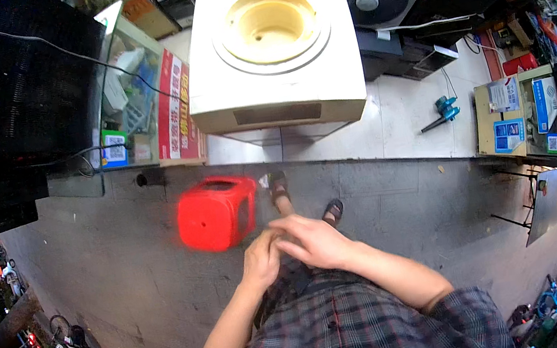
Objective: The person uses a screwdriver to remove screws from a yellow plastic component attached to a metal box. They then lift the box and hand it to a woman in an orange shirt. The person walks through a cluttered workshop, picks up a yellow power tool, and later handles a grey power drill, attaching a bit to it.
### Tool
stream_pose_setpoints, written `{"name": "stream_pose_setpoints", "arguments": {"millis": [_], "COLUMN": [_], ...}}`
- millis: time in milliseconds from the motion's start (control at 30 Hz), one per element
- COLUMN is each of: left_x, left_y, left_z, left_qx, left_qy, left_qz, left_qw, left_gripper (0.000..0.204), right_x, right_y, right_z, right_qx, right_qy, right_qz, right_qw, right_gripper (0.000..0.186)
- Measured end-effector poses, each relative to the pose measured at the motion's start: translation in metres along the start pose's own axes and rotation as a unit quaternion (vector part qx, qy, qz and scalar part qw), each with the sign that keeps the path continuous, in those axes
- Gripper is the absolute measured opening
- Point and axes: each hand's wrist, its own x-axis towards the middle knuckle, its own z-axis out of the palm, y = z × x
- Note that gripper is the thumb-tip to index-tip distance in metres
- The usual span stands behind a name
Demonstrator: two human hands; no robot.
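In front of my waist, my left hand [259, 257] and my right hand [318, 241] meet at the fingers. The right one is open, its fingers stretched out over the fingers of the left and its thumb apart. My left hand also looks open, though its fingertips are partly covered. Nothing shows in either hand. Just beyond them on the left, a red plastic stool [208, 219] is on the pavement, apart from my hands. Farther off is a large white box-shaped appliance [213, 87] with a round, yellowish hollow in its top.
A glass display case [132, 95] with a red sign stands left of the appliance. Behind it to the right is a speaker-like unit [368, 1]. A teal blower [442, 112] lies on the pale floor. At the right stands a small folding table [546, 204]. Bicycles line the lower left.
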Motion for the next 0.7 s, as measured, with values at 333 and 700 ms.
{"name": "stream_pose_setpoints", "arguments": {"millis": [333, 700], "left_x": [0.040, 0.133], "left_y": [-0.010, 0.009], "left_z": [-0.108, -0.325], "left_qx": [0.265, 0.400], "left_qy": [0.031, 0.112], "left_qz": [-0.011, 0.196], "left_qw": [0.964, 0.888], "left_gripper": [0.039, 0.018], "right_x": [-0.073, 0.107], "right_y": [0.044, -0.124], "right_z": [-0.097, -0.202], "right_qx": [-0.196, -0.192], "right_qy": [-0.022, 0.026], "right_qz": [0.138, -0.073], "right_qw": [0.971, 0.978], "right_gripper": [0.031, 0.024]}}
